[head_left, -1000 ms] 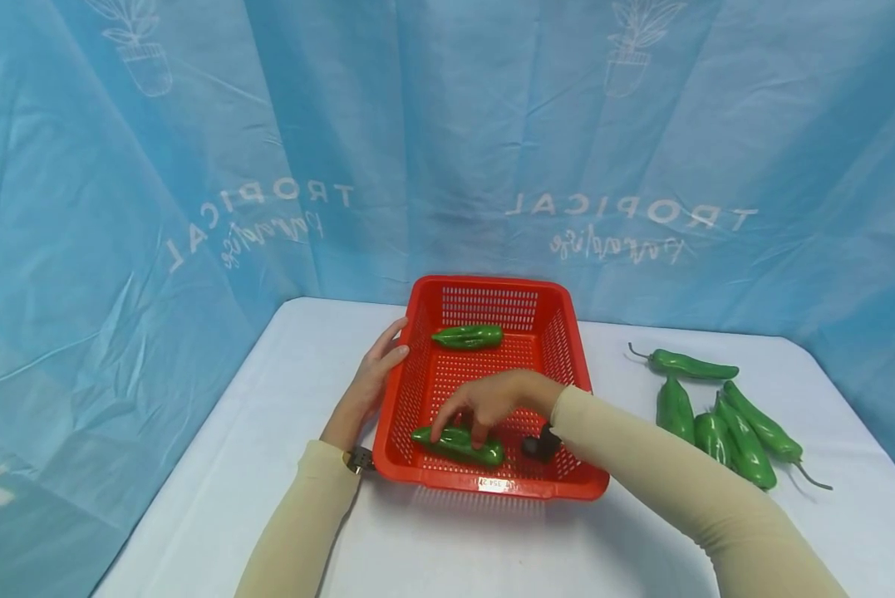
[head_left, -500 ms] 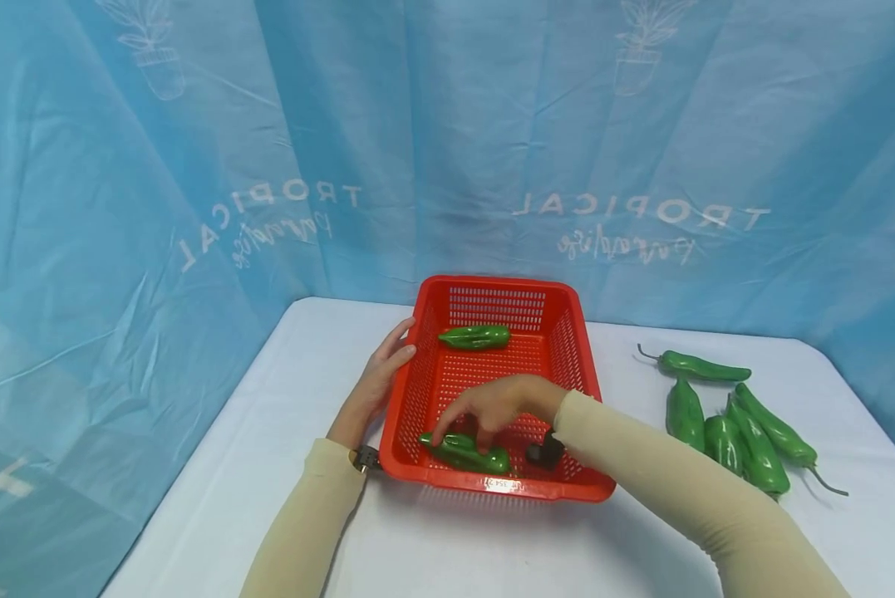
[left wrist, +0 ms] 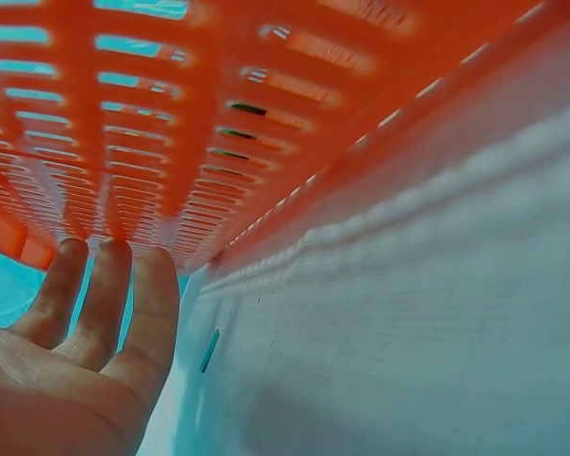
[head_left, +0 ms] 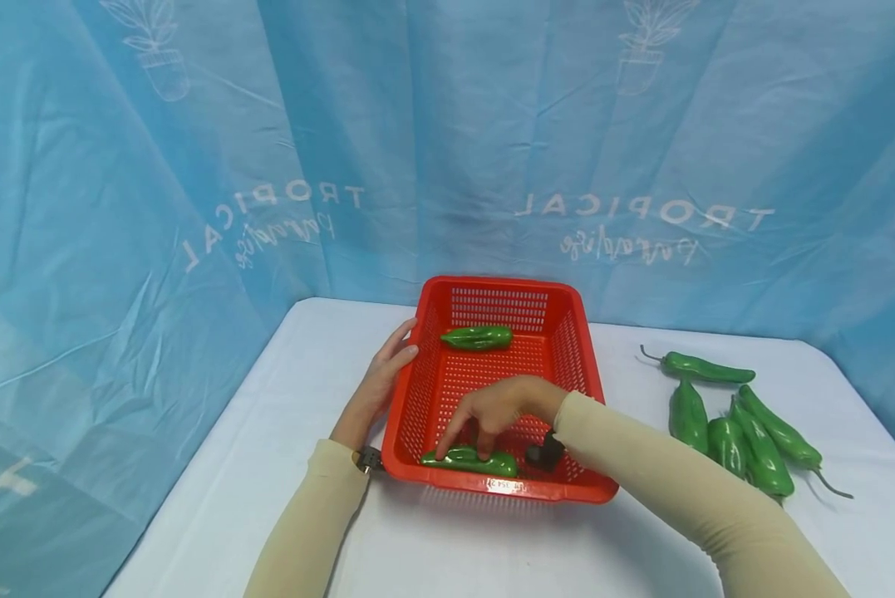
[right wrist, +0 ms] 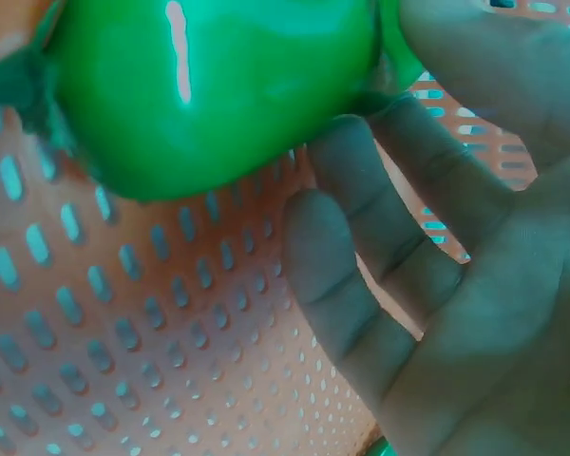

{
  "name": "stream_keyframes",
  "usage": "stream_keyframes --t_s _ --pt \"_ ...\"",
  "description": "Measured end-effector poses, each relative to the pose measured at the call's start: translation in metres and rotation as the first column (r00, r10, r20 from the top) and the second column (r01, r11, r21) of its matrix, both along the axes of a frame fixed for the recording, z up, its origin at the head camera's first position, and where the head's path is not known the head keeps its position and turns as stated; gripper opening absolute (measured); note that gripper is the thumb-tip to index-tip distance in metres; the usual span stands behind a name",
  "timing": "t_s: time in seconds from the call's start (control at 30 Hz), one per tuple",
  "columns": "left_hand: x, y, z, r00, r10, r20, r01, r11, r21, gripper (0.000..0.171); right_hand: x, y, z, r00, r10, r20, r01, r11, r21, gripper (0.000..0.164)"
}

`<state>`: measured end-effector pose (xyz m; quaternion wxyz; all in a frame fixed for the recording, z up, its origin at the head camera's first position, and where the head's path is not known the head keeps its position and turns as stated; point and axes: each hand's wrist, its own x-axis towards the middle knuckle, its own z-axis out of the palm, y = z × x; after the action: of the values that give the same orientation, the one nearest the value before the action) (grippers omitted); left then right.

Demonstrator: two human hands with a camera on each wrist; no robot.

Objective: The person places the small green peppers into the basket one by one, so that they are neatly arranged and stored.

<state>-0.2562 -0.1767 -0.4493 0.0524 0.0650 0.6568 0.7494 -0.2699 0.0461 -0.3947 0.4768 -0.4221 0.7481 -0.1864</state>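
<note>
A red perforated basket (head_left: 503,284) stands on the white-covered table. My left hand (head_left: 380,378) rests against its left side, three fairly straight fingers (left wrist: 152,304) touching the outer wall in the left wrist view. Inside, my right hand (head_left: 498,405) reaches down and pinches a long green pepper (head_left: 501,465) between thumb and finger. This pepper lies along the near wall; its stem end fills the top of the right wrist view, with the other fingers (right wrist: 323,252) loosely bent beside it. A second green pepper (head_left: 477,337) lies near the far wall.
Several green peppers (head_left: 761,457) lie together on the table to the right, one pepper (head_left: 709,368) set crosswise behind them. A black wrist camera (head_left: 544,453) hangs inside the basket under my right wrist. Blue printed curtains (head_left: 477,149) enclose the table.
The pepper under my right hand has moved towards the near wall and turned more parallel to it. My left hand stays at the basket's side. The head view has shifted slightly.
</note>
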Motion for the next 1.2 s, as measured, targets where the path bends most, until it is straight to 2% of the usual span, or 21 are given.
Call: stream_keyframes --t_s 0.3,0.57,0.73,0.9,1.07,1.2 --pt "0.002 0.004 0.004 1.000 -0.011 0.010 0.011 1.000 -0.004 0.057 0.001 0.006 0.005 0.999 0.021 -0.025 -0.022 0.999 -0.025 0.049" --pt "0.004 0.004 0.003 1.000 -0.012 -0.010 0.012 1.000 -0.003 0.058 -0.005 0.013 0.012 0.997 0.052 -0.059 -0.054 0.998 -0.038 0.047" --pt "0.003 0.003 0.001 1.000 -0.011 -0.006 0.011 1.000 0.004 0.055 -0.009 0.028 0.027 0.997 -0.038 -0.073 0.033 0.997 -0.073 0.050" --pt "0.003 0.000 0.001 1.000 -0.016 -0.005 0.016 1.000 0.008 0.056 -0.009 0.047 0.045 0.989 -0.074 -0.130 0.055 0.987 -0.148 0.049" --pt "0.004 -0.001 0.002 0.999 -0.036 -0.006 0.036 0.999 0.008 0.057 -0.002 0.074 0.066 0.978 -0.131 -0.164 0.096 0.974 -0.206 0.049" --pt "0.000 -0.003 0.005 0.997 -0.075 -0.033 0.074 0.997 -0.016 0.057 0.003 0.100 0.083 0.966 -0.194 -0.168 0.149 0.957 -0.249 0.049"
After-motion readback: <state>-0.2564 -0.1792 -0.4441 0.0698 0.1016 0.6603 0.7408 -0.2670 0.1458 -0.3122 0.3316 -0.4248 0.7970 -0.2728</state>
